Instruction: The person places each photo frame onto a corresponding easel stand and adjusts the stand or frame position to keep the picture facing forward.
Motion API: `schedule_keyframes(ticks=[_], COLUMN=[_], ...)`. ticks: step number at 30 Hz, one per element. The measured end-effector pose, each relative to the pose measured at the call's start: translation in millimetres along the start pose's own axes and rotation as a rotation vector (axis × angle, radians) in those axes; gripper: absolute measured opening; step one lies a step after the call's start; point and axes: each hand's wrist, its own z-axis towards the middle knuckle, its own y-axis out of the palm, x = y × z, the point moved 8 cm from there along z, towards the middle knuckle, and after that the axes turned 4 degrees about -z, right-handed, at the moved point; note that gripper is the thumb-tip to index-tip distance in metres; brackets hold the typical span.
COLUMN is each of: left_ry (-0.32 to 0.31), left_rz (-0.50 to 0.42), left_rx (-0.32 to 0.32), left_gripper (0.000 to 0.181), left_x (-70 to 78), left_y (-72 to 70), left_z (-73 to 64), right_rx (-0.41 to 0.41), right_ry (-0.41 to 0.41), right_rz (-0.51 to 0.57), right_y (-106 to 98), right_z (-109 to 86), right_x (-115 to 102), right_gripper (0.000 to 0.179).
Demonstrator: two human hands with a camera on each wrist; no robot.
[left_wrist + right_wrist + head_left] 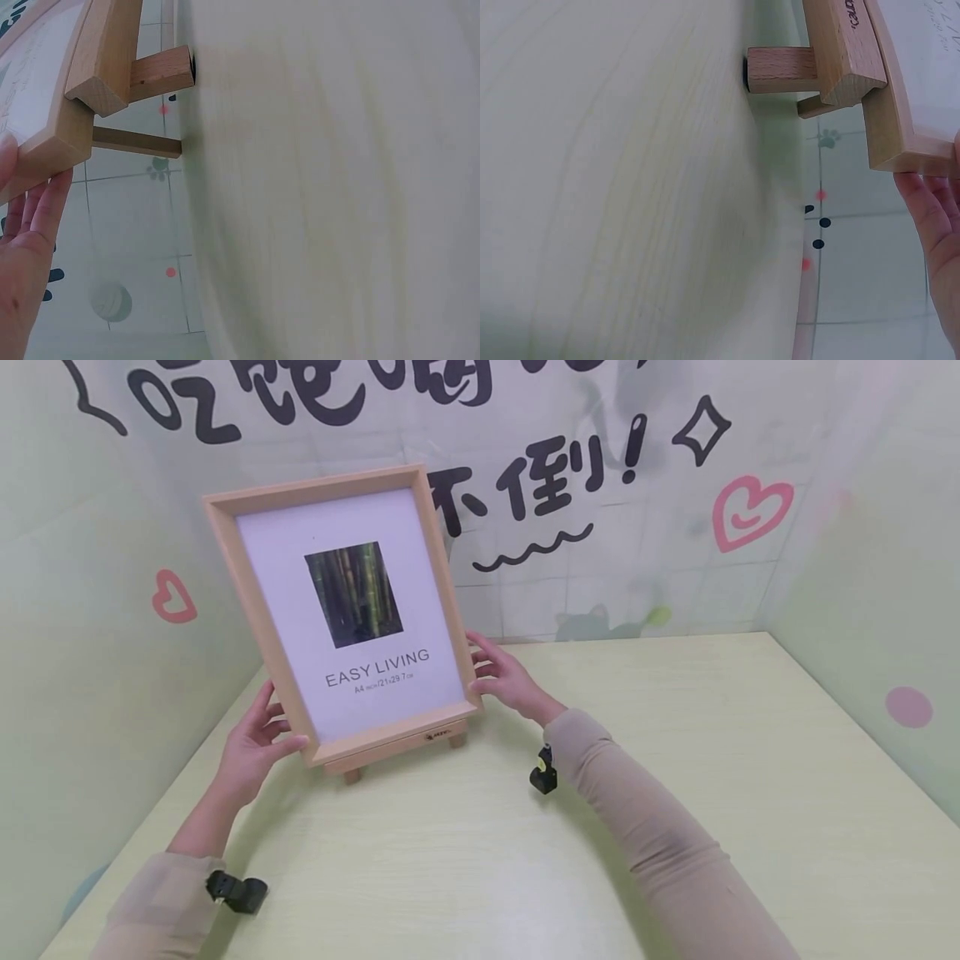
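Note:
A light wooden picture frame point(330, 750) leans back on a small wooden easel point(397, 746), turned slightly to the right. Behind its pane shows a white sheet with a bamboo photo and the words EASY LIVING. My left hand point(251, 747) grips the frame's left side near the lower corner, thumb on the front edge. On the opposite side, my right hand point(510, 681) holds the right edge low down, thumb toward the front. In the left wrist view, the frame's corner sits on the easel's ledge point(105, 64). An easel leg point(784, 70) meets the table in the right wrist view.
The pale wood-grain table point(675, 793) runs back to a wall sheet point(525, 602) with black lettering and hearts. Pale side walls point(862, 568) stand left and right. Each sleeve point(645, 827) carries a small black wrist camera point(543, 772).

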Motion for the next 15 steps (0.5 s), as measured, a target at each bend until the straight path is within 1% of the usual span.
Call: schedule_keyframes(ticks=[8,15], left_ry=[0.007,0.001], left_rz=[0.005,0.037], left_rx=[-0.005,0.000], left_gripper=[0.090,0.091], left_x=[1.5,2.1], left_y=[-0.8,-1.4], left_z=[-0.4,-1.5], right_rx=[-0.004,-0.005], right_ry=[-0.014,0.007], right_rz=[0.001,-0.015], right_y=[2.5,4.3], right_z=[0.6,1.0], right_x=[-0.3,1.0], right_gripper=[0.079,0.078])
